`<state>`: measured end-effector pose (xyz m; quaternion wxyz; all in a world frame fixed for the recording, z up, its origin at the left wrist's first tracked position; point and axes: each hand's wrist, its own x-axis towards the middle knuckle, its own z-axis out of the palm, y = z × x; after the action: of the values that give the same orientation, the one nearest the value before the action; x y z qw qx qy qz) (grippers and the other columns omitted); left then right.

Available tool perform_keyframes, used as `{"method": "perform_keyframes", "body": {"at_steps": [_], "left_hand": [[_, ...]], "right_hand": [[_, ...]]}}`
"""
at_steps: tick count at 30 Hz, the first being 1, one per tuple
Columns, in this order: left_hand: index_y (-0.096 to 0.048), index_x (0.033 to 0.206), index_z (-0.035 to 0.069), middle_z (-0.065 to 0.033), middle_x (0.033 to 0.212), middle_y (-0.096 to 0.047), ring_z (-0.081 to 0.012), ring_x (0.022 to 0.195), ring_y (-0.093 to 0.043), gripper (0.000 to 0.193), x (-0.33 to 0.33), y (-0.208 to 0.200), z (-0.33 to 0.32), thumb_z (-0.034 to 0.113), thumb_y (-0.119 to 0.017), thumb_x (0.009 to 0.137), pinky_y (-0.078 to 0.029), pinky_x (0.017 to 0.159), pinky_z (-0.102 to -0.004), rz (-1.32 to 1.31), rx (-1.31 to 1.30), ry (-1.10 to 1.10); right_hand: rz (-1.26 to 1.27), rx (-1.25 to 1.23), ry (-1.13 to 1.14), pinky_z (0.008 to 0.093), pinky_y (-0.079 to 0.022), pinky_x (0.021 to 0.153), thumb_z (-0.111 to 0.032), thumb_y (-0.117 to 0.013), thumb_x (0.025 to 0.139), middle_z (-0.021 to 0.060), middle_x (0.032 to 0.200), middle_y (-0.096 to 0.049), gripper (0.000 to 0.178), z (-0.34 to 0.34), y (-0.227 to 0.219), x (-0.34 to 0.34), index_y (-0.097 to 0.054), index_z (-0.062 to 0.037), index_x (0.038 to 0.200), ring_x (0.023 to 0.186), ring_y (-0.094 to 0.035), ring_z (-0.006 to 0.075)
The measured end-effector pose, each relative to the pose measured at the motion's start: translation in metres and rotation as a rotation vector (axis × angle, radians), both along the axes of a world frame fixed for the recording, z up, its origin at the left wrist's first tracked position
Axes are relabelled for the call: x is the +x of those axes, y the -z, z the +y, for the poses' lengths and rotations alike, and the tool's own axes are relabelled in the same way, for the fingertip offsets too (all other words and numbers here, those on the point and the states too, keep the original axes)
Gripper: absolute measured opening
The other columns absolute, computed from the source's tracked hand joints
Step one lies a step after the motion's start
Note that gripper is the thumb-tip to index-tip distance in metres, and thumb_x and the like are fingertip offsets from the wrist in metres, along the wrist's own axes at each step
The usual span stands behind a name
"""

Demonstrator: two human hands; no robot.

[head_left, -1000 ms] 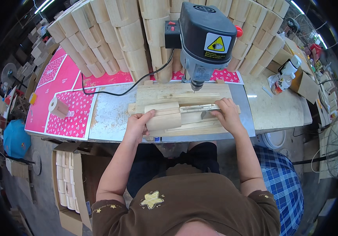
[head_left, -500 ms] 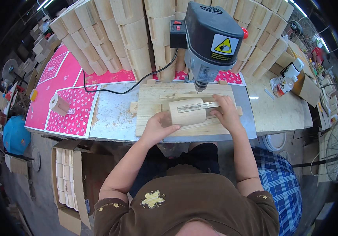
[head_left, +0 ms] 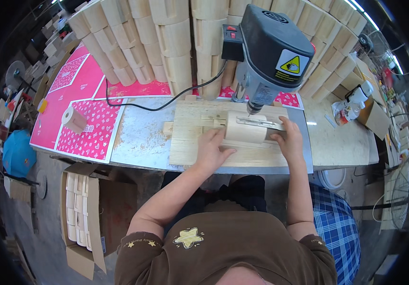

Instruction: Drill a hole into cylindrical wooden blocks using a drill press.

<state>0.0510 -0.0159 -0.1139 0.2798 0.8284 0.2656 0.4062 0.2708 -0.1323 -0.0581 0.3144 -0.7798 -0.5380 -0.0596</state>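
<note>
A pale wooden cylinder [head_left: 245,134] lies on its side on a flat wooden board [head_left: 185,152], under the drill press [head_left: 275,50]. The drill bit's tip is just over the cylinder's upper side. A narrow slotted metal strip [head_left: 256,123] runs along the cylinder's top and sticks out at its right end. Around the strip's right end, my right hand [head_left: 291,141] is closed, thumb and fingers pinching. My left hand [head_left: 210,151] rests by the cylinder's left end, fingertips against it and thumb stretched away. A dark piece shows at the cylinder's right end, partly hidden by my right hand.
Tall stacks of grooved wooden cylinders [head_left: 173,52] stand behind the drill press. A paper roll [head_left: 73,119] is on the pink patterned sheet at left. A black cable [head_left: 166,100] crosses the table. Bottles [head_left: 349,107] stand at right; a cardboard box [head_left: 95,237] of wooden pieces sits below left.
The cylinder and strip have moved back under the drill bit and been levelled. My left thumb has come off the cylinder's front side. The whole view has shifted slightly.
</note>
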Motion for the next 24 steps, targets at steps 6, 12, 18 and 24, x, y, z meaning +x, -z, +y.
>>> {"method": "perform_keyframes", "body": {"at_steps": [6, 12, 18, 24], "left_hand": [[-0.06, 0.111, 0.008, -0.0053, 0.088, -0.057, -0.0241, 0.095, -0.049, 0.063, -0.01, 0.008, 0.02, 0.028, -0.08, 0.055, -0.03, 0.086, -0.0405, 0.215, 0.063, -0.133], [-0.061, 0.11, 0.014, -0.0018, 0.082, -0.056, -0.0226, 0.091, -0.049, 0.06, -0.015, 0.017, 0.034, 0.029, -0.079, 0.055, -0.029, 0.083, -0.0393, 0.232, 0.071, -0.09], [-0.063, 0.105, 0.013, -0.0024, 0.081, -0.056, -0.0237, 0.086, -0.051, 0.055, -0.013, 0.014, 0.033, 0.031, -0.079, 0.055, -0.031, 0.08, -0.0384, 0.207, 0.099, -0.098], [-0.062, 0.105, 0.012, -0.0033, 0.08, -0.055, -0.0242, 0.085, -0.051, 0.054, -0.013, 0.017, 0.033, 0.031, -0.079, 0.056, -0.033, 0.079, -0.0384, 0.203, 0.097, -0.087]], "right_hand": [[-0.037, 0.034, -0.08, 0.0403, -0.043, 0.08, -0.005, -0.077, 0.057, 0.0131, 0.094, -0.06, 0.062, 0.032, 0.005, -0.01, -0.053, -0.0059, 0.114, 0.09, -0.054, 0.0324], [0.212, 0.214, -0.214, 0.0357, -0.042, 0.09, -0.002, -0.074, 0.066, 0.0115, 0.111, -0.057, 0.062, 0.027, -0.003, 0.0, -0.047, -0.0067, 0.122, 0.104, -0.053, 0.0265], [0.304, 0.649, -0.172, 0.0308, -0.044, 0.085, -0.022, -0.059, 0.087, 0.0102, 0.109, -0.056, 0.042, 0.063, -0.133, 0.037, -0.047, -0.0058, 0.123, 0.103, -0.053, 0.019], [-0.043, 0.464, -0.059, 0.0302, -0.045, 0.064, -0.031, -0.051, 0.09, 0.0134, 0.069, -0.059, 0.028, 0.084, -0.17, 0.022, -0.061, -0.0053, 0.09, 0.071, -0.062, 0.0198]]}}
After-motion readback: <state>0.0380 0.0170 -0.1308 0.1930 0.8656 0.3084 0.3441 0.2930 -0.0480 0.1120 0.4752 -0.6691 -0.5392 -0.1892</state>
